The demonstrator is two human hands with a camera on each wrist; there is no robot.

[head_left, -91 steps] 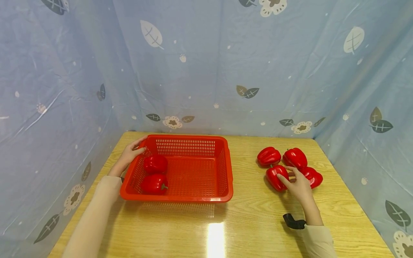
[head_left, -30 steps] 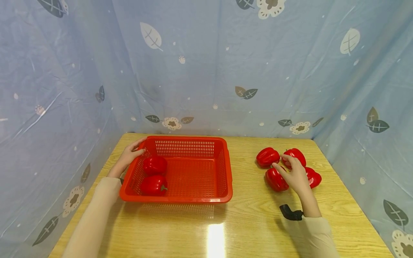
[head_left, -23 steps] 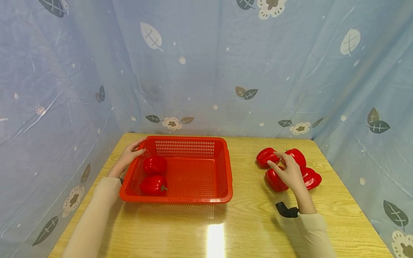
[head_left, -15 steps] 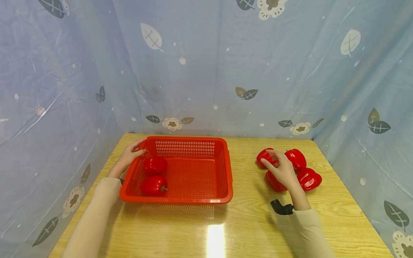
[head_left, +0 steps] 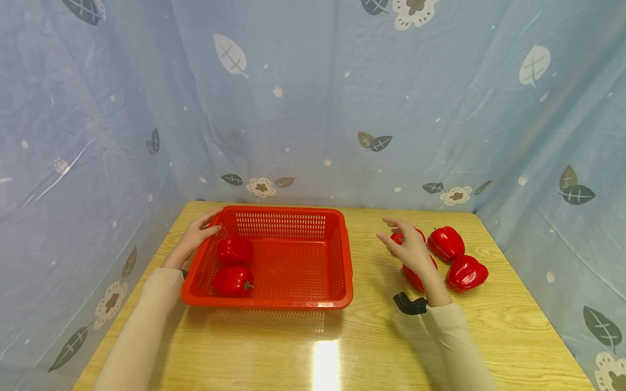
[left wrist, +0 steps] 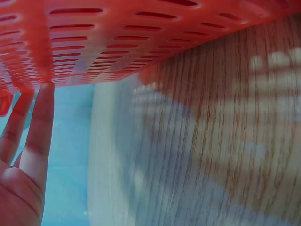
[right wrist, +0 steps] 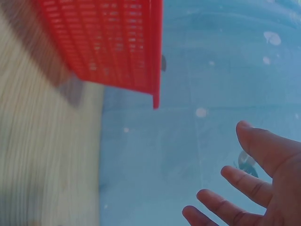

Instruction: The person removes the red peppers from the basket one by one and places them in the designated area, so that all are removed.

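Observation:
In the head view, my left hand (head_left: 194, 238) grips the left rim of a red plastic basket (head_left: 266, 302), thumb over the rim and fingers along the outer wall. The left wrist view shows its straight fingers (left wrist: 40, 127) against the slotted side. Two shiny red bell peppers (head_left: 235, 251) lie at the basket's left end. My right hand (head_left: 409, 247) hovers, fingers spread and holding nothing, over two more bell peppers, partly covering the front one (head_left: 411, 279). Beside it, another bell pepper (head_left: 446, 243) and a bell pepper (head_left: 467, 273) lie fully visible.
The wooden table (head_left: 254, 347) carries everything. A blue patterned curtain (head_left: 303, 108) closes off the back and both sides. A black strap mount (head_left: 409, 304) sits at my right wrist.
My right hand held a bell pepper at the right cluster three seconds ago, then let go. It has since moved left with spread fingers. My left hand and the basket stay put.

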